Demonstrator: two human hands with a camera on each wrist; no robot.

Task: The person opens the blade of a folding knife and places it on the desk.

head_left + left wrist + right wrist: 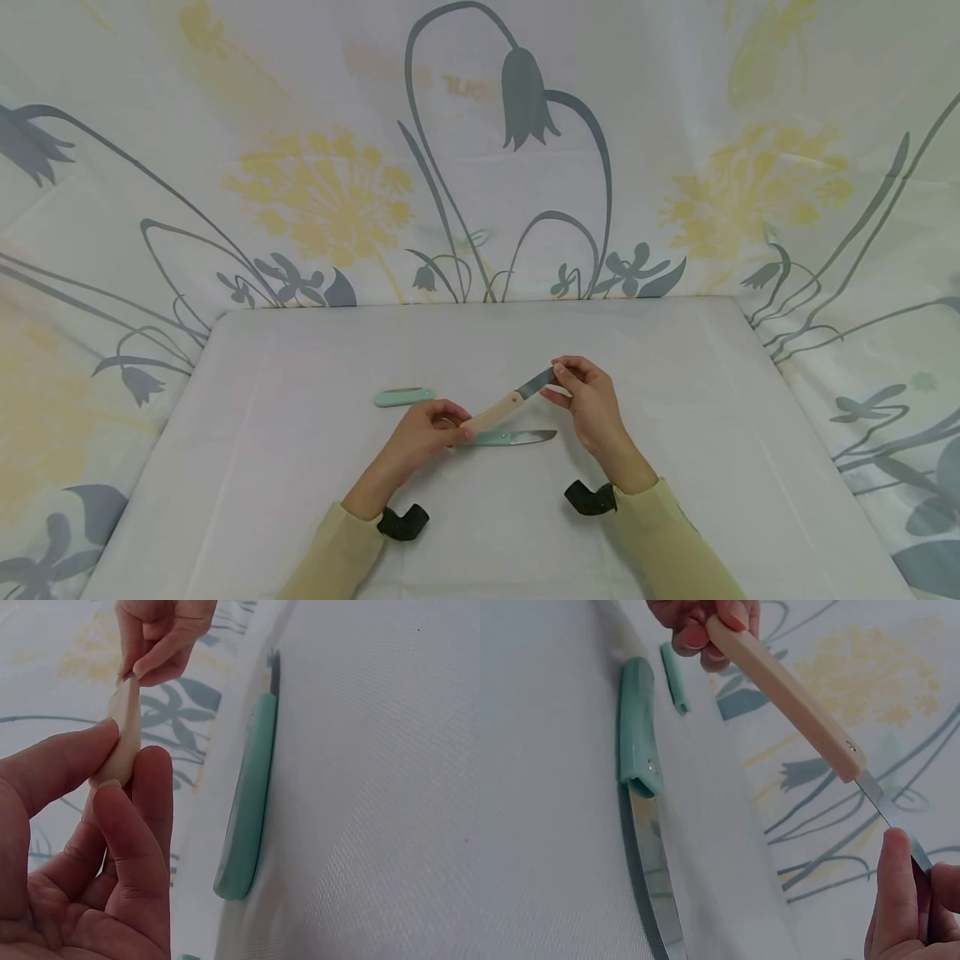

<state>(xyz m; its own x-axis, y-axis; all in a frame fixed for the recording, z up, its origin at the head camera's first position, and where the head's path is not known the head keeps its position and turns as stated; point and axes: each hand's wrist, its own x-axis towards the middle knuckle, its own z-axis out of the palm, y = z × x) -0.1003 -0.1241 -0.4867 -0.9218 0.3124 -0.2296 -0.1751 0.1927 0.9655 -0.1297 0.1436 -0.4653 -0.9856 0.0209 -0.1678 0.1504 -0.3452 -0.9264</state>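
Note:
My left hand [423,433] pinches the handle end of a cream-handled folding knife [495,412], held up at a slant with its blade out. Near the tip, the thumb and fingers of my right hand [592,408] pinch the blade [881,801]. Below it on the table lies a green-handled folding knife [492,438] with its blade extended toward the right; the left fingers overlap its handle end in the head view. Another green folding knife [405,397], folded, rests farther back on the left, beyond the left hand.
A white cloth covers the table [300,358]. Behind it and along both sides hangs a flower-printed curtain [465,183]. A black wrist-worn piece [403,522] sits at the left cuff, and a similar black piece [590,497] at the right cuff.

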